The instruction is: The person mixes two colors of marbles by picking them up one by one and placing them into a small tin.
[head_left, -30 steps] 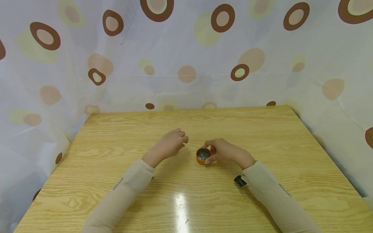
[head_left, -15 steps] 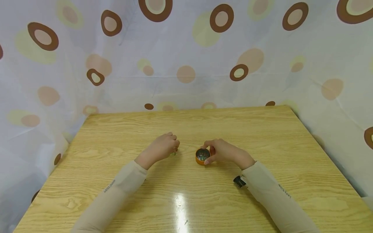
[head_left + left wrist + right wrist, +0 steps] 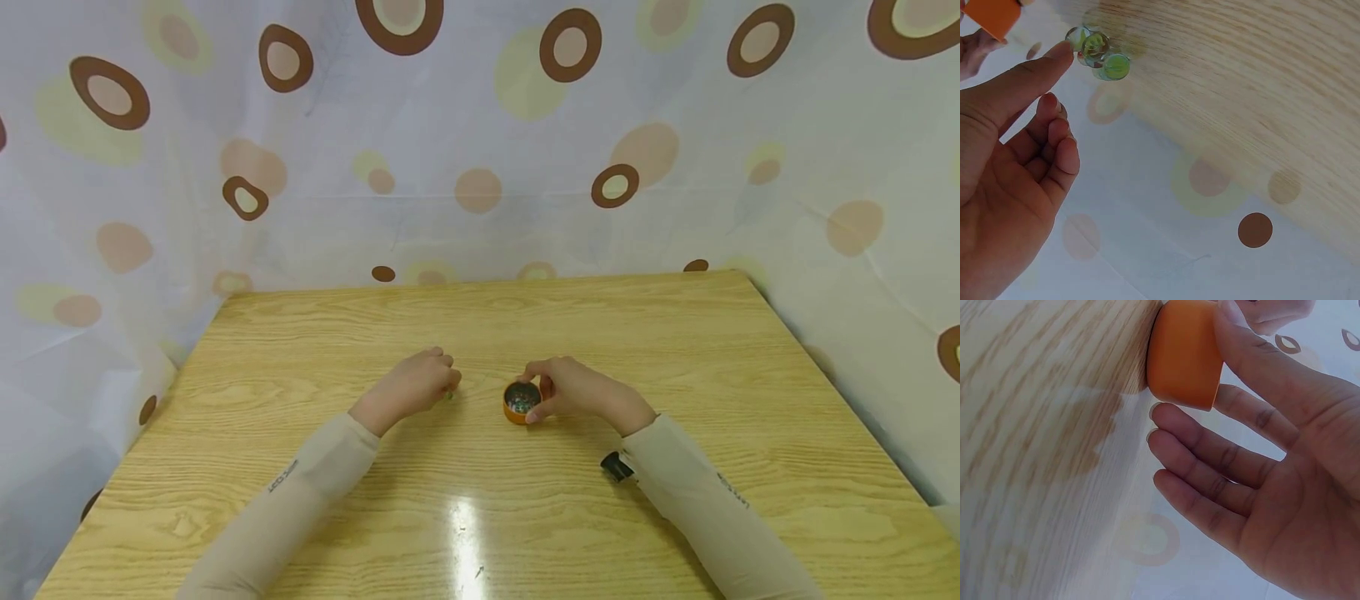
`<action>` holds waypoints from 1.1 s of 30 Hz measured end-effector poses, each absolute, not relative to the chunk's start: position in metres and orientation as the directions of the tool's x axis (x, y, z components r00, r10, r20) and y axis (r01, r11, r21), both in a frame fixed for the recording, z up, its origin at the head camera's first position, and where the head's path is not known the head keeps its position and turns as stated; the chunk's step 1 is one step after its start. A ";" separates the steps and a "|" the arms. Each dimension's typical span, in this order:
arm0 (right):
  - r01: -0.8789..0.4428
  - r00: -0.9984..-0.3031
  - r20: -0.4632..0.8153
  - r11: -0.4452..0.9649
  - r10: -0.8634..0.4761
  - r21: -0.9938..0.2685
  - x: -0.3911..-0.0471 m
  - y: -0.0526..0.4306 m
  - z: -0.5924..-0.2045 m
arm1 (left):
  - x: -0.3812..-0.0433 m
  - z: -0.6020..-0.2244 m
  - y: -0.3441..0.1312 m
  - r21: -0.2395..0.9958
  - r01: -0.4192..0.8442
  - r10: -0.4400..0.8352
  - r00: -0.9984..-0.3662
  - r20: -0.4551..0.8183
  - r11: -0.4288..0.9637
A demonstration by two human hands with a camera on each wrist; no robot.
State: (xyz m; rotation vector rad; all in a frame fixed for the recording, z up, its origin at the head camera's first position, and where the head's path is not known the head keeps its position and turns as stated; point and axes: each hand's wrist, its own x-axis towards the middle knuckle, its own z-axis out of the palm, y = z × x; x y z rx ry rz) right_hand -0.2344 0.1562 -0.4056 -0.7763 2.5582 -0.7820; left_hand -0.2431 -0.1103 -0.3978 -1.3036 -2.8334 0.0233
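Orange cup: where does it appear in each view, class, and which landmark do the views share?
Head: orange cup, below and right of centre.
Left wrist: orange cup, top-left corner.
Right wrist: orange cup, top edge, just right of centre.
Shared landmark: the wooden tabletop.

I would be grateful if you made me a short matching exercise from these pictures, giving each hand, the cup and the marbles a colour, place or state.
Column one:
1. marbles
2. cup
3. right hand
4. left hand

Column two:
A. nearest to the marbles
B. orange on the outside
C. gripping the cup
D. clear, with green inside

Right pairs: 1-D, 2-B, 3-C, 4-A.
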 end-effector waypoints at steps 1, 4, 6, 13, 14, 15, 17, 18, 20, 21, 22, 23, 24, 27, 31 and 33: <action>-0.398 -0.787 -0.170 0.699 -0.593 -0.595 -0.234 0.156 -0.406 | -0.243 -0.398 -0.110 -0.022 0.759 0.759 -0.651 0.009 0.651; -0.399 -0.788 -0.169 0.700 -0.592 -0.591 -0.234 0.156 -0.405 | -0.245 -0.399 -0.110 -0.022 0.762 0.763 -0.647 0.002 0.647; -0.402 -0.787 -0.167 0.699 -0.594 -0.591 -0.234 0.156 -0.405 | -0.245 -0.399 -0.109 -0.018 0.759 0.759 -0.651 -0.007 0.650; -0.404 -0.785 -0.168 0.697 -0.597 -0.593 -0.233 0.156 -0.403 | -0.247 -0.401 -0.107 -0.008 0.744 0.743 -0.668 -0.043 0.669; -0.403 -0.784 -0.168 0.696 -0.597 -0.594 -0.233 0.156 -0.403 | -0.247 -0.401 -0.107 -0.007 0.743 0.742 -0.669 -0.045 0.669; -0.404 -0.784 -0.168 0.696 -0.598 -0.594 -0.233 0.156 -0.403 | -0.247 -0.402 -0.107 -0.005 0.745 0.744 -0.667 -0.044 0.667; -0.405 -0.783 -0.167 0.695 -0.599 -0.595 -0.233 0.156 -0.403 | -0.248 -0.402 -0.106 -0.006 0.750 0.749 -0.662 -0.040 0.662; -0.405 -0.782 -0.167 0.694 -0.600 -0.595 -0.233 0.156 -0.403 | -0.248 -0.403 -0.106 -0.008 0.753 0.752 -0.658 -0.037 0.658; -0.406 -0.782 -0.166 0.693 -0.600 -0.596 -0.234 0.156 -0.403 | -0.248 -0.404 -0.106 -0.008 0.753 0.752 -0.658 -0.038 0.658; -0.406 -0.783 -0.165 0.694 -0.600 -0.595 -0.234 0.156 -0.404 | -0.249 -0.404 -0.105 -0.007 0.753 0.753 -0.658 -0.037 0.658; -0.407 -0.783 -0.164 0.694 -0.600 -0.595 -0.234 0.156 -0.404 | -0.249 -0.405 -0.105 -0.005 0.754 0.753 -0.657 -0.035 0.657; -0.408 -0.783 -0.162 0.694 -0.600 -0.593 -0.234 0.156 -0.404 | -0.249 -0.405 -0.105 -0.002 0.754 0.753 -0.657 -0.033 0.657; -0.410 -0.783 -0.160 0.693 -0.601 -0.593 -0.234 0.156 -0.404 | -0.249 -0.406 -0.105 -0.001 0.753 0.753 -0.657 -0.031 0.658; -0.414 -0.782 -0.157 0.692 -0.603 -0.591 -0.234 0.156 -0.405 | -0.250 -0.408 -0.105 -0.001 0.755 0.755 -0.656 -0.026 0.656; -0.397 -0.785 -0.172 0.696 -0.595 -0.599 -0.233 0.156 -0.405 | -0.250 -0.408 -0.104 -0.029 0.761 0.760 -0.649 -0.024 0.648; -0.394 -0.786 -0.173 0.696 -0.594 -0.600 -0.233 0.155 -0.404 | -0.249 -0.407 -0.104 -0.048 0.765 0.765 -0.644 -0.020 0.643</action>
